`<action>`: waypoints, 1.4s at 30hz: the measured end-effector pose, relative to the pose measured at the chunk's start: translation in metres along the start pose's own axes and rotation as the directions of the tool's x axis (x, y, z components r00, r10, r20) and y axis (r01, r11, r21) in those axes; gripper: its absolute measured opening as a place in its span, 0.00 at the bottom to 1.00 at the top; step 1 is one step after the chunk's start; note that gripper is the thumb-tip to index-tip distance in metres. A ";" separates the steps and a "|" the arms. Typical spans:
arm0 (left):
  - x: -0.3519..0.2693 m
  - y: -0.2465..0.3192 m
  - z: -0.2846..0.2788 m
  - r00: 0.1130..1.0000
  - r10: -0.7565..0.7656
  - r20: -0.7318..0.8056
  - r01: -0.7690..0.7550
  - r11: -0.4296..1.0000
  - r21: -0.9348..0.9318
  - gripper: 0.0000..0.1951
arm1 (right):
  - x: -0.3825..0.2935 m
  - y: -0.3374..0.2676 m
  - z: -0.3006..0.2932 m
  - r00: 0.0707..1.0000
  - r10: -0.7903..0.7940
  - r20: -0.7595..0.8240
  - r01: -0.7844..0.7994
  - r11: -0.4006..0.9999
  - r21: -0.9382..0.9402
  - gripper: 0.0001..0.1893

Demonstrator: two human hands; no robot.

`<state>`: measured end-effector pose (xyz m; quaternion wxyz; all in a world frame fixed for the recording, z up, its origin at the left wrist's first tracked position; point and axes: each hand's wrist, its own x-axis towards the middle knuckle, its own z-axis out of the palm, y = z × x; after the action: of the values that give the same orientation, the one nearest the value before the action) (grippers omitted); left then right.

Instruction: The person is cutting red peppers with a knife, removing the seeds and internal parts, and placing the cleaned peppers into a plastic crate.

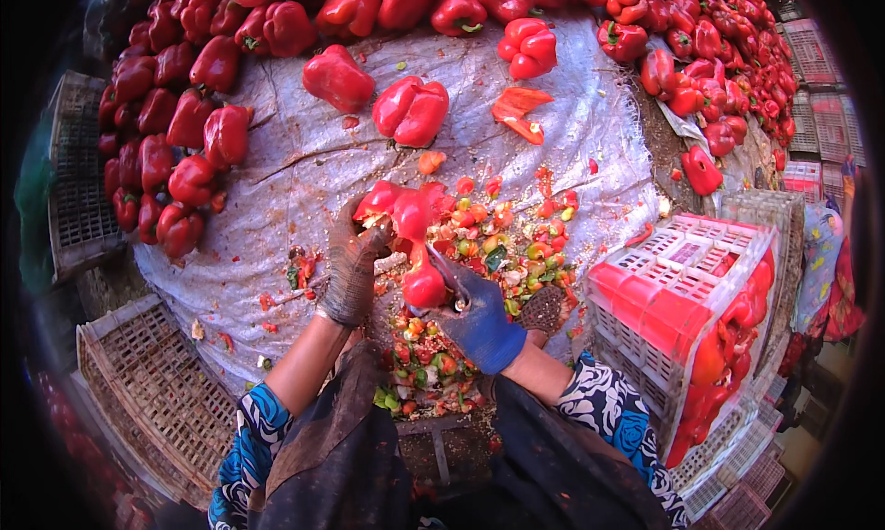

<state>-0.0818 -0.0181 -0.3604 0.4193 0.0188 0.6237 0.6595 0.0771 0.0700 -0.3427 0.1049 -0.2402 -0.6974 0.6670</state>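
Observation:
My left hand (349, 271), in a dirty dark knit glove, grips a cut red bell pepper (411, 215) over a heap of trimmings. A lobe of red pepper (424, 287) hangs from it, close to the fingers of my right hand (487, 326). That hand wears a blue coated glove and is closed around a small knife (446, 264), whose blade points up beside the pepper; its handle is mostly hidden. Beneath both hands lie cut stem ends, seeds and scraps (532, 246). Two whole red bell peppers (411, 112) rest just beyond on the pale woven sheet (276, 150).
Red bell peppers pile up at the left (155, 160) and far right (712, 46). A plastic crate (653, 295) holding red pepper pieces stands to my right. Another crate (159, 392) sits at lower left. A person in patterned clothing (819, 267) is at the right edge.

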 end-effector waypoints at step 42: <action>-0.008 0.034 -0.092 0.968 -0.043 0.248 -0.163 0.646 0.746 0.44 | -0.009 -0.014 -0.049 0.822 0.547 -0.159 -0.563 0.822 -0.084 0.17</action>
<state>-0.1450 -0.0922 -0.3486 0.4234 0.2942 0.7852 0.3430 0.1048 0.1095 -0.3229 -0.0651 -0.4812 -0.6298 0.6063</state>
